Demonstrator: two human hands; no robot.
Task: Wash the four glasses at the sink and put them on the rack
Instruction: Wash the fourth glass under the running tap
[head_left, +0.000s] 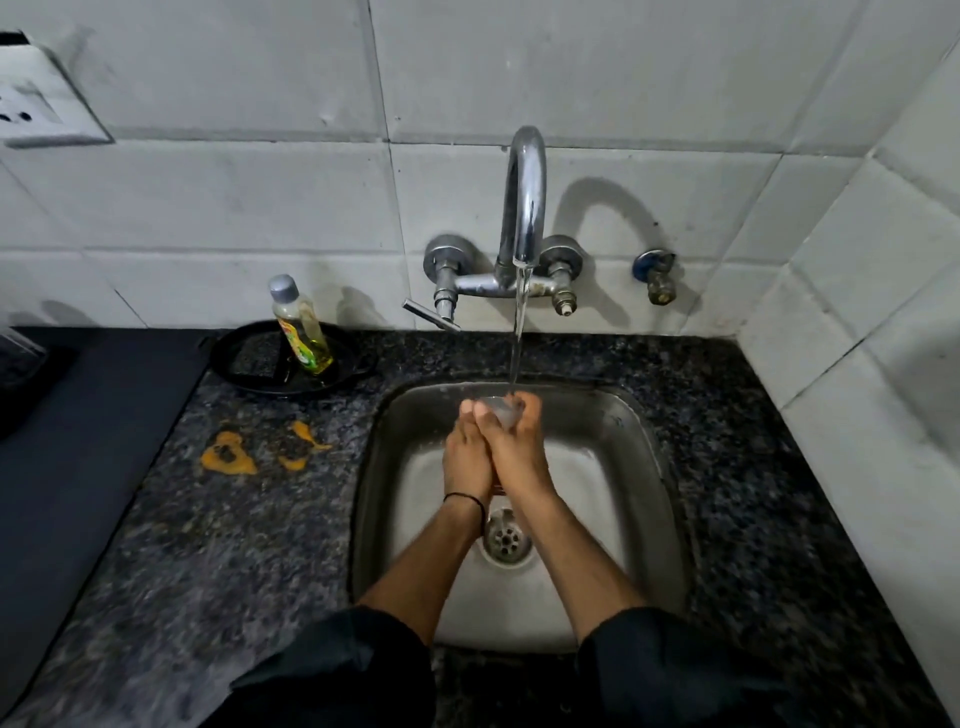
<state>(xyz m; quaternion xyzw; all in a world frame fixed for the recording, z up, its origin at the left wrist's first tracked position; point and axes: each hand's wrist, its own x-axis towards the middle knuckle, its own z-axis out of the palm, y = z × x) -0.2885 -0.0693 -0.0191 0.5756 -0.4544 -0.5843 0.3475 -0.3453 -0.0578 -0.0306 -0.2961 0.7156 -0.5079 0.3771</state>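
A clear glass (500, 410) is held over the steel sink (644, 467), right under the running stream from the chrome tap (524, 208). My left hand (467, 452) and my right hand (519, 447) are pressed together around it, fingers wrapped on its sides, so only its top part shows between the fingertips. Water falls onto the glass. No other glass and no rack are in view.
A bottle of yellow dish liquid (301, 327) stands in a black round tray (244, 364) left of the tap. Orange stains (228, 454) mark the dark granite counter. A dark mat (67, 441) covers the left side. Tiled walls close the back and right.
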